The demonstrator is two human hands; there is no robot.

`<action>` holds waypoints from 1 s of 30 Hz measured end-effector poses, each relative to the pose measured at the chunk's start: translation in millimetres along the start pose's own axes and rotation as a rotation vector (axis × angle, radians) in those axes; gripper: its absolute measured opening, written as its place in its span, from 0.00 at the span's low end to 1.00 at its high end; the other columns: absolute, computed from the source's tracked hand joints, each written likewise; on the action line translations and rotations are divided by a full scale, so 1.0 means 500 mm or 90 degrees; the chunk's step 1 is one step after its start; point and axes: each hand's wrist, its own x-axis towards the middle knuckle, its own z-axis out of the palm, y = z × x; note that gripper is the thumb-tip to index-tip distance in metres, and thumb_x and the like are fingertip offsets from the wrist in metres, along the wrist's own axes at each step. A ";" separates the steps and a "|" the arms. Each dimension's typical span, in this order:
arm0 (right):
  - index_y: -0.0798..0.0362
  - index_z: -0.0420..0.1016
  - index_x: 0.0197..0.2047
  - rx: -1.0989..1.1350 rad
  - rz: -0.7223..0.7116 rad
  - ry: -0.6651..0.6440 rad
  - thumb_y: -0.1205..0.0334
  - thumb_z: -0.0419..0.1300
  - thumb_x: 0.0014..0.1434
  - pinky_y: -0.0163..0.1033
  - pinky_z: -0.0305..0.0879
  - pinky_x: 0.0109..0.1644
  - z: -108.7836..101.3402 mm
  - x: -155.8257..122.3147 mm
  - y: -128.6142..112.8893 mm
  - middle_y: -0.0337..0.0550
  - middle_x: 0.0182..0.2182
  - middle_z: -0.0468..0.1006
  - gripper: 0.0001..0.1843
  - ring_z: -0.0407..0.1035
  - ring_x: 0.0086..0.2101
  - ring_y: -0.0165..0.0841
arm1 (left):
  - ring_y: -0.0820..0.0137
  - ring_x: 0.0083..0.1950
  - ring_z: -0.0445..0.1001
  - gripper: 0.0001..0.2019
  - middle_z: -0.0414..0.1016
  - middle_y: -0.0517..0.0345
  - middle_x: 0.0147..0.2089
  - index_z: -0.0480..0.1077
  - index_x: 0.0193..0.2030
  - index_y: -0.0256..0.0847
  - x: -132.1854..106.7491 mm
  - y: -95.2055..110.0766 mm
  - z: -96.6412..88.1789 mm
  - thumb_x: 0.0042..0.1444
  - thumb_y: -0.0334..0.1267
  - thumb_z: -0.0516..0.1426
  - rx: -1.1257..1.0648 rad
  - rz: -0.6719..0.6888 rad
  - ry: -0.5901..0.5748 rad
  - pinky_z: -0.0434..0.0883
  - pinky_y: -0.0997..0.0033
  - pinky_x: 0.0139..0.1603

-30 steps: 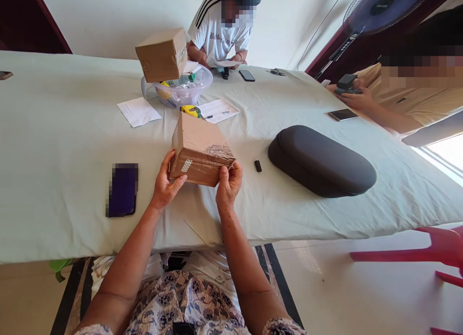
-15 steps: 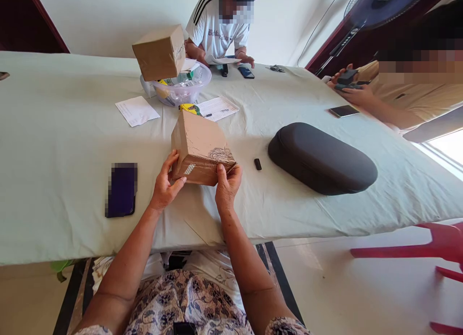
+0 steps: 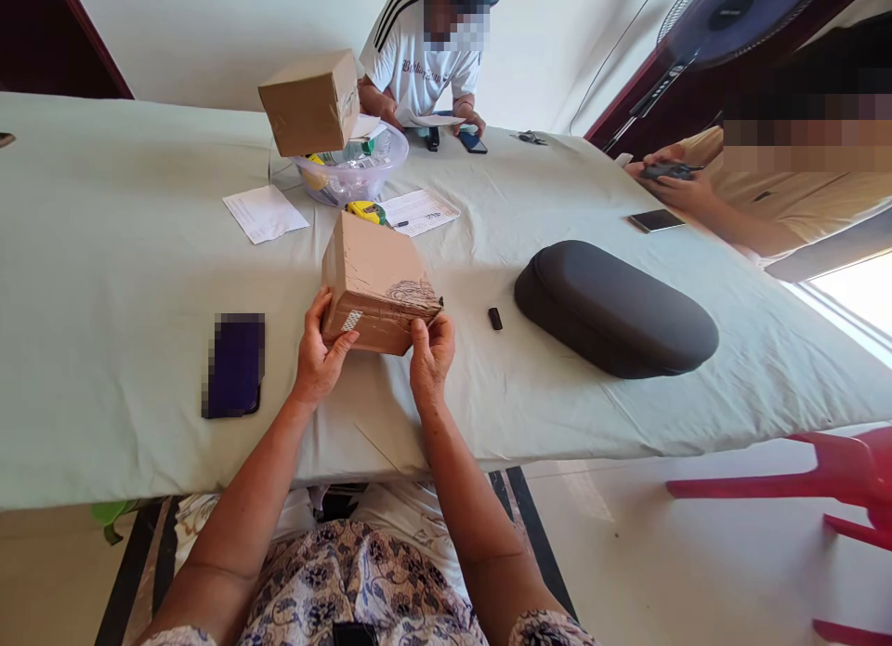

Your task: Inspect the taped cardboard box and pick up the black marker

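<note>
A taped cardboard box (image 3: 380,279) is held tilted over the table between my two hands. My left hand (image 3: 321,353) grips its left near corner, thumb on the near face beside a small checkered label. At the right near corner, my right hand (image 3: 430,353) pinches the edge, with the thumb on the near face. Dark scribbled lines and creased tape mark the box's top close to that corner. The fingers under the box are hidden. Just beyond the box lies a yellow tape measure (image 3: 366,212) beside a printed sheet (image 3: 422,211) with a pen.
A dark oblong case (image 3: 617,309) and a small black object (image 3: 494,319) lie to the right. A purple phone-like item (image 3: 235,367) is on the left. Farther back, another cardboard box (image 3: 307,107) rests on a plastic basin (image 3: 348,179). Two people sit around the table.
The box and both my hands have shifted slightly left, and the box has turned a little. The person at the back now has a hand on the phone.
</note>
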 end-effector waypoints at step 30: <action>0.45 0.67 0.64 0.069 -0.062 -0.088 0.38 0.60 0.56 0.42 0.71 0.46 -0.031 0.030 0.025 0.43 0.42 0.73 0.37 0.73 0.45 0.37 | 0.56 0.61 0.76 0.35 0.75 0.43 0.61 0.67 0.61 0.40 0.018 0.001 -0.011 0.54 0.60 0.65 -0.019 -0.079 0.123 0.71 0.56 0.63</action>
